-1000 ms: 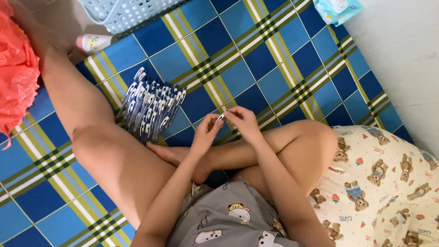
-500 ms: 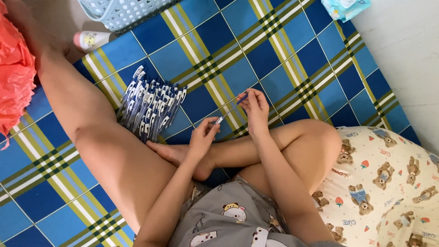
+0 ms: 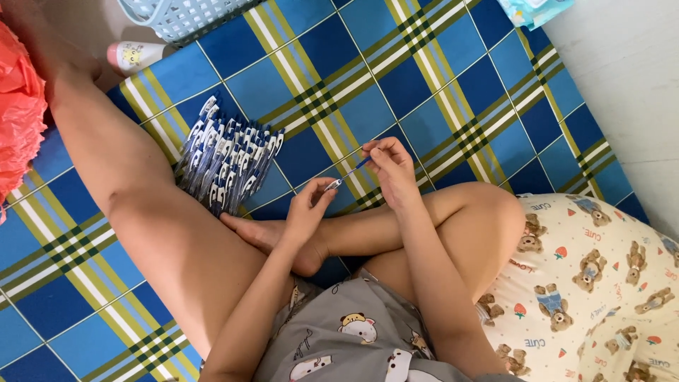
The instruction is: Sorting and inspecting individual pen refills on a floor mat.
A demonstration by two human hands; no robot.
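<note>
A: What do the hands have?

B: One pen (image 3: 348, 173), thin, blue with a pale tip. The left hand (image 3: 308, 205) pinches the tip end between thumb and fingertips; the right hand (image 3: 392, 166) pinches the blue end the same way. Both grips are closed tight on it, the other fingers loosely curled.

A: Where is it, exactly?

B: In the air just above the mat (image 3: 453, 92), in front of the crossed legs, slanting up from left hand to right. I judge it is held at both ends so the two halves can be pushed or twisted together; I cannot tell which.

A: And the heap to the left?

B: A pile of pens (image 3: 226, 163), blue and white, lying side by side near the left knee, all pointing much the same way. Probably kept there to be within easy reach. Too many and too overlapped to count; dozens, I would guess.

A: Anything else?

B: One pale basket (image 3: 184, 18) at the top edge, one small bottle (image 3: 134, 55) beside it, one red bag (image 3: 18, 134) at the far left, one pillow (image 3: 601, 283) with bears by the right knee.
</note>
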